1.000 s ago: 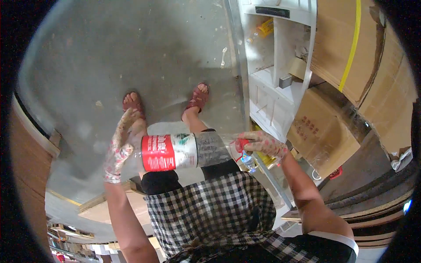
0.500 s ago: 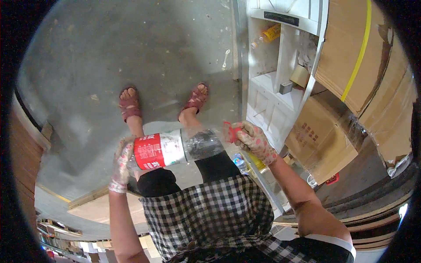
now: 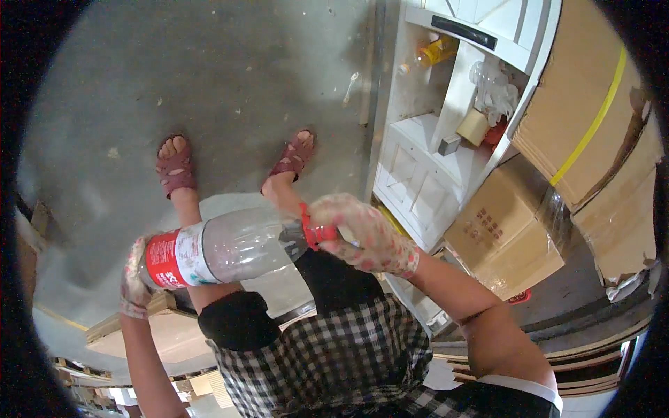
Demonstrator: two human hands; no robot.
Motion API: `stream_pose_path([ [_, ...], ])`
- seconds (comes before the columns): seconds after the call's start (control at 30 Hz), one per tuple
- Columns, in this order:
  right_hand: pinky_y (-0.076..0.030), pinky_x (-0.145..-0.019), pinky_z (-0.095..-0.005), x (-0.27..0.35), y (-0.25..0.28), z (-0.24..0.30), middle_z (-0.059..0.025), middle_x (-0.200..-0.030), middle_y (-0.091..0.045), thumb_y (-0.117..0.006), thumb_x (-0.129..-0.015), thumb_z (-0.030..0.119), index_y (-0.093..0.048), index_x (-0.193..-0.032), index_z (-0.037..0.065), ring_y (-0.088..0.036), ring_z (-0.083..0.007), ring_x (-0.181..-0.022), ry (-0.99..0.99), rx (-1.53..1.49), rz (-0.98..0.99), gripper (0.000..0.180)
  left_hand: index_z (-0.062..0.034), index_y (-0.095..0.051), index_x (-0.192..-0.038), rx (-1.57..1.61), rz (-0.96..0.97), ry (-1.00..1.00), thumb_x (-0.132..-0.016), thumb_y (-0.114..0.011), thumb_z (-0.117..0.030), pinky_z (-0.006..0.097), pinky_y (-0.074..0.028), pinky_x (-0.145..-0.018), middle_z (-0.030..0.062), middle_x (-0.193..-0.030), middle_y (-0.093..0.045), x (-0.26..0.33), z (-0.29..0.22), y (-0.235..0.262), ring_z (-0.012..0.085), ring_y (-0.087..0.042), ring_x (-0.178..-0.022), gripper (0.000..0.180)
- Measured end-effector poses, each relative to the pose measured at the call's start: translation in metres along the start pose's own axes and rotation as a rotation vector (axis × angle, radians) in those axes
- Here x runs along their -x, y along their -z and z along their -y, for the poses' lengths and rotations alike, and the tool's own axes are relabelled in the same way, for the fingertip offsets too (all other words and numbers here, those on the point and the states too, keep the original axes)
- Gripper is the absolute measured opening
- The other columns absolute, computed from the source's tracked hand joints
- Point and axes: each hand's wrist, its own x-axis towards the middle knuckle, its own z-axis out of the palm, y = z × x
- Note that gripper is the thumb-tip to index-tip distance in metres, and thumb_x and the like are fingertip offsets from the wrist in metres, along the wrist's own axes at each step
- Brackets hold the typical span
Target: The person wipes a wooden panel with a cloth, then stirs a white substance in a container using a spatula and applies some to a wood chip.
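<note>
A large clear plastic bottle (image 3: 244, 245) with a red and white label lies sideways in front of my lap. Around its base closes my left hand (image 3: 132, 284), in a pale patterned glove. My right hand (image 3: 369, 240), gloved in white with red spots, grips the red cap (image 3: 323, 233) at the neck, where a red handle ring also shows. The inside of the bottle looks see-through, with no liquid visible. Some of the right fingertips are hidden or blurred behind the cap.
To the right, a white cabinet (image 3: 418, 157) holds a yellow-labelled bottle (image 3: 437, 52), clear plastic (image 3: 493, 90) and a small grey box (image 3: 449, 145). Cardboard boxes (image 3: 505, 226) stand beside it. My sandalled feet (image 3: 174, 167) rest on the grey floor (image 3: 244, 83).
The bottle and both hands have shifted left. My right hand has turned about the cap, its back now showing more. The cabinet appears slightly shifted and more of its contents show.
</note>
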Motion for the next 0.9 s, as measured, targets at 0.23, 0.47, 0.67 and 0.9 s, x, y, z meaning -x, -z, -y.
stream_pose_path([
  [0.23, -0.047, -0.08, -0.0387, -0.022, -0.016, -0.024, -0.0145, -0.102, -0.059, -0.059, -0.085, 0.017, -0.058, -0.103, 0.004, -0.059, -0.0318, -0.094, -0.512, -0.226, -0.018, 0.022, -0.0012, -0.048, -0.122, -0.217, -0.052, -0.144, -0.093, -0.04, -0.037, 0.033, -0.044, -0.092, 0.0106, -0.117, -0.055, -0.014, -0.002, -0.005, 0.0208, -0.055, -0.105, 0.047],
  [0.47, -0.048, -0.078, -0.0334, -0.034, -0.001, -0.029, -0.0143, -0.097, -0.059, -0.056, -0.081, 0.008, -0.057, -0.102, 0.004, -0.059, -0.025, -0.09, -0.087, 0.068, -0.265, 0.021, -0.001, -0.051, -0.119, -0.116, -0.084, -0.018, -0.091, -0.045, -0.037, 0.032, -0.044, -0.09, 0.0098, -0.116, -0.056, -0.023, -0.015, 0.005, 0.0188, -0.054, -0.105, 0.046],
  [0.67, -0.046, -0.063, -0.0266, -0.032, 0.001, -0.036, -0.0037, -0.074, -0.056, -0.043, -0.092, 0.027, -0.047, -0.125, 0.007, -0.056, -0.0129, -0.069, -0.69, -0.542, 0.058, 0.039, 0.0002, -0.049, -0.121, -0.139, -0.063, -0.118, -0.091, -0.044, -0.036, 0.033, -0.041, -0.094, 0.012, -0.118, -0.054, -0.024, -0.025, -0.014, 0.0208, -0.053, -0.108, 0.047],
  [0.9, -0.033, -0.044, -0.0208, -0.022, -0.002, -0.045, 0.0001, -0.068, -0.051, -0.048, -0.09, 0.031, -0.046, -0.122, 0.006, -0.045, -0.0065, -0.052, -0.815, -0.906, -0.254, 0.041, -0.0001, -0.048, -0.123, -0.302, -0.053, -0.15, -0.092, -0.041, -0.037, 0.032, -0.037, -0.097, 0.0118, -0.118, -0.053, -0.057, -0.022, -0.054, 0.0205, -0.049, -0.111, 0.048],
])
